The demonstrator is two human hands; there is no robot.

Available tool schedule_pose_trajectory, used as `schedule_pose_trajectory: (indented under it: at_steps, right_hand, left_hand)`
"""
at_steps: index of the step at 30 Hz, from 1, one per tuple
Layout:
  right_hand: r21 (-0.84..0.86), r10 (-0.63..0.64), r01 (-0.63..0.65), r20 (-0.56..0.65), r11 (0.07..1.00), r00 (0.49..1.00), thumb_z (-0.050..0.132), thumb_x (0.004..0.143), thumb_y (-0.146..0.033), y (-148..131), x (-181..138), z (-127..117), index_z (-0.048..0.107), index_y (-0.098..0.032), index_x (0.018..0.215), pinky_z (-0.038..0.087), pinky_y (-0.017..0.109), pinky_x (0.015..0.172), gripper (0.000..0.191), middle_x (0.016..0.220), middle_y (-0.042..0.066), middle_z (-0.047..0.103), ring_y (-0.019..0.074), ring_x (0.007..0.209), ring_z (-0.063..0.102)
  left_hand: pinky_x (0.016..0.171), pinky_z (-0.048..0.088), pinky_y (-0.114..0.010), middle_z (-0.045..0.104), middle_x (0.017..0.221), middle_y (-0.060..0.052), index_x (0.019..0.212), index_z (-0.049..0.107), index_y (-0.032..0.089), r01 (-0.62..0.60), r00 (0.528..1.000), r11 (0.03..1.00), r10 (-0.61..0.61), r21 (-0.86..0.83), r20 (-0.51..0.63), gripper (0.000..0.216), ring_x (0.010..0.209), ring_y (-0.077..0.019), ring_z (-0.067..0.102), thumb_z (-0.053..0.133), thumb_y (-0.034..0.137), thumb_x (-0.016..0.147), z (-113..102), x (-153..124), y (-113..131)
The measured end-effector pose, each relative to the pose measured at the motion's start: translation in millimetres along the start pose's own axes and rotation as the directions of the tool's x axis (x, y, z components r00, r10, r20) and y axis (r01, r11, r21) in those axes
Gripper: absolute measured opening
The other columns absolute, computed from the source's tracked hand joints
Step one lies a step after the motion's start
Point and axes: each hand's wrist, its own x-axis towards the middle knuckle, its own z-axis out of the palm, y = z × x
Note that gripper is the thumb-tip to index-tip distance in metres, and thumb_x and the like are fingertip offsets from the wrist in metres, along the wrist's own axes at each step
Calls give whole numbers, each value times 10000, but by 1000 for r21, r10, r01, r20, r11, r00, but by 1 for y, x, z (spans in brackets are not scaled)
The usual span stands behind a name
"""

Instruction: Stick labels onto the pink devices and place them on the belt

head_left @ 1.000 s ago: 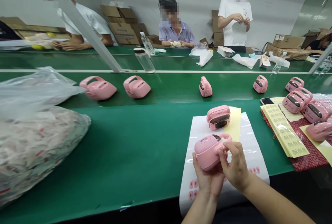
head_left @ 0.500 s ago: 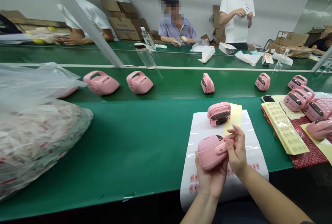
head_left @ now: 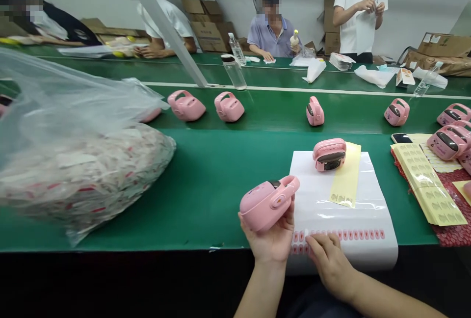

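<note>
Held aloft and tilted, the glossy pink device [head_left: 260, 208] shows its looped handle [head_left: 294, 182], an oval emblem [head_left: 278, 200] at its base. To its right, the white sticker sheet [head_left: 362, 215] droops over the bench [head_left: 206, 175] edge, pink stickers [head_left: 361, 234] in rows.

L grip [head_left: 271, 247]: bare hand, wrist bare too, slim rounded fingers; L forearm [head_left: 259, 291] uncovered as far as visible. R grip [head_left: 331, 265]: likewise a bare hand, slim fingers; R forearm [head_left: 384, 301] bare, widening twd. elbow. Below bench's [head_left: 213, 175] near edge, some dark navy-ish clothing [head_left: 327, 308], garment type unclear, v. dim. Nails too small to tell.
</note>
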Motion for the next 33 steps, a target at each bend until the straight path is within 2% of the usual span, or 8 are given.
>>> schedule_pose_trajectory:
  at_steps: [6,11,14,18,20,23,28,33]
  right_hand:
    - [270,197,-182,-30,945,980,348,854,-60,-2,-8,5,366,-239,1293,518,349,669,474,895,84,584,191,733,589]
    - [607,583,-501,74,617,809,512,809,-165,6,30,-30,408,-253,1164,517,380,759,380,879,31,532,154,699,596]
    - [750,664,-516,139,413,734,579,775,-235,20,67,-71,411,-262,1123,516,359,751,388,879,5,492,130,694,585]
    - [762,570,-547,293,346,768,620,719,-205,28,107,-116,437,-261,1094,496,323,724,421,881,-13,469,103,680,552]
    - [715,489,-588,385,377,782,620,700,-162,26,119,-127,443,-250,1095,480,303,702,442,883,-14,475,95,673,536]
    - [611,421,-636,479,471,771,591,676,-65,19,127,-130,442,-239,1117,466,284,698,496,889,-14,492,93,689,533]
    - [488,429,-675,527,553,733,539,657,17,16,125,-127,445,-237,1143,476,284,695,556,857,-22,501,105,703,549]
    - [509,439,-673,512,536,738,536,630,30,18,122,-125,456,-241,1116,491,267,667,562,799,-37,500,113,705,554]
  left_hand:
    - [833,525,-326,618,1143,-140,1256,455,175,91,995,995,-90,-28,36,627,1031,-308,594,658,379,699,6,-9,-4]
    - [806,537,-362,630,1112,-120,1177,527,197,80,997,997,-80,18,-16,482,983,-280,618,585,438,764,9,-11,-12]
    - [775,543,-379,632,1087,-77,1169,525,247,-46,998,944,54,325,-16,539,953,-261,618,635,511,712,9,-14,-14]
    - [883,481,-418,526,1242,-86,1266,419,282,-314,943,449,48,837,328,914,1102,-317,532,847,298,458,10,-18,-8]
    - [908,459,-448,495,1282,-117,1286,389,276,-435,880,194,-118,879,461,962,1127,-335,515,843,221,440,11,-18,-4]
    - [900,461,-458,497,1296,-135,1302,368,282,-528,806,28,-299,849,511,893,1115,-328,532,795,212,521,15,-18,-2]
    - [876,469,-452,554,1250,-127,1264,468,287,-525,809,96,-253,846,531,884,1072,-336,564,804,121,463,23,-17,-5]
    - [935,410,-470,610,1168,-125,1105,626,248,-283,914,308,-199,908,353,839,1072,-358,557,796,-19,329,29,-18,-6]
